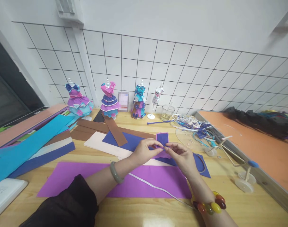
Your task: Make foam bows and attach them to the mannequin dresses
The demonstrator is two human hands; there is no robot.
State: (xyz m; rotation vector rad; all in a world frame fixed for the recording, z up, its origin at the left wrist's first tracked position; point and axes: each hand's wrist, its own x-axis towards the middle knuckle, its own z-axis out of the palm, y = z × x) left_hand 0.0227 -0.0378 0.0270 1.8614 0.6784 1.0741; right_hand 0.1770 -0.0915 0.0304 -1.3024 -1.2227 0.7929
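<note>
My left hand (145,152) and my right hand (183,156) meet above the middle of the table. Between their thumbs and fingertips they pinch the lower edge of a small piece of dark blue and purple crepe-like material (162,139), blue layered over a purple border. Beneath my forearms lies a wide purple sheet (87,176), crossed by a thin white strip (155,186). Dark blue (132,142) and pale cream strips (98,143) run behind and under my hands.
Three dressed mini mannequins (80,101) and one bare mini mannequin (156,96) stand along the grid wall. Coloured strips (39,138) pile up at left, with a brown strip (115,130) nearby. Tangled scraps (196,123), a glass jar (167,112) and a small stand (245,183) occupy the right.
</note>
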